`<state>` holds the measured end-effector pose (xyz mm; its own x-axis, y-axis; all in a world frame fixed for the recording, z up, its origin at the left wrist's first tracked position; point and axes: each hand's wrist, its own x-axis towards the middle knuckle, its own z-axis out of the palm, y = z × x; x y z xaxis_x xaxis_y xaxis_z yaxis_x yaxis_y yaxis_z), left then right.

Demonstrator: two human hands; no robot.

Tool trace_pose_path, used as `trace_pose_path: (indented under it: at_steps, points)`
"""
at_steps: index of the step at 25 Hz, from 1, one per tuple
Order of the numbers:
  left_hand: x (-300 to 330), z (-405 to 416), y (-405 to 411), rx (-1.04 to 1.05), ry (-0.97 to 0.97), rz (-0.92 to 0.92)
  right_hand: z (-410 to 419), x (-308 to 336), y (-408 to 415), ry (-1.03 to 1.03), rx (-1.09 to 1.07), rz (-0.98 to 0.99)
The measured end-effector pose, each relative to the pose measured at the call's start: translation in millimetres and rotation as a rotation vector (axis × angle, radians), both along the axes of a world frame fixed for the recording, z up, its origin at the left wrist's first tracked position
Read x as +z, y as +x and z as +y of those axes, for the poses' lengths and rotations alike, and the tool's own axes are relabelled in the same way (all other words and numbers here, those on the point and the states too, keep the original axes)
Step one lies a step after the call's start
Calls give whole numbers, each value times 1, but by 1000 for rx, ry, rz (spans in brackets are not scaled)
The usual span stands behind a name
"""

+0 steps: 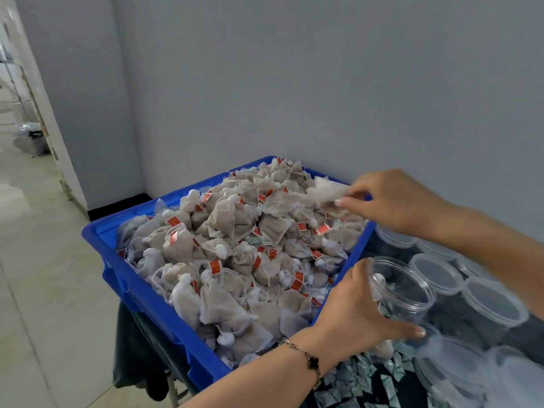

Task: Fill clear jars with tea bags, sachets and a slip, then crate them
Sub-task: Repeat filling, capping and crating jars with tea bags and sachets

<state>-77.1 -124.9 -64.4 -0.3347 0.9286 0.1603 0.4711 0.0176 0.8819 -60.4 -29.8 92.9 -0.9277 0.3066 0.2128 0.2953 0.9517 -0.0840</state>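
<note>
My left hand (357, 307) is gripping a round clear plastic jar (404, 290); my right hand (394, 201) is pinching a soft mesh tea bag (326, 191) over the blue crate (141, 287)

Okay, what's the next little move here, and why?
Probably carry the right hand with its pinched white mesh tea bag over to the clear plastic jar, since the left hand holds that jar open-mouthed and nearly empty.

Bare forearms; the left wrist wears a chain bracelet (306, 358) with seemingly clover-shaped dark charms.
</note>
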Motion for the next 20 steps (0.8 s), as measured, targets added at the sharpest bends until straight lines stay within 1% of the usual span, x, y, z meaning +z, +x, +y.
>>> trace_pose_path:
  at_steps: [1, 2, 5, 8, 9, 11, 13, 14, 15, 18, 20]
  points:
    - [1, 1, 1, 8, -4, 1, 2, 11, 27, -37, -31, 44]
    - [1, 2, 1, 15, -7, -4, 2, 19, 50, -87, -61, 20]
    - [7, 0, 0, 39, 26, -41, 4, 17, 90, -143, -122, -221]
    - [5, 1, 1, 44, 66, -32, -2, 0, 104, -150, -135, -377]
    - [5, 1, 2, 43, 66, -24, -2, -3, 103, -167, -128, -379]
    - [7, 2, 3, 32, 51, -29, 3, -2, 92, -213, -130, -279]
    - [8, 3, 4, 23, 37, -16, 16, -6, 64, -144, -125, -177]
    - [8, 3, 4, 28, 34, -8, 24, -12, 45, -88, -124, -192]
    - [7, 3, 3, 43, 39, -10, 32, -22, 24, -47, -114, -260]
    - [4, 6, -2, 86, 18, -19, 51, -60, -35, -70, -63, -626]
    - [5, 8, -2, 68, -16, -17, 61, -89, -60, -50, -92, -830]
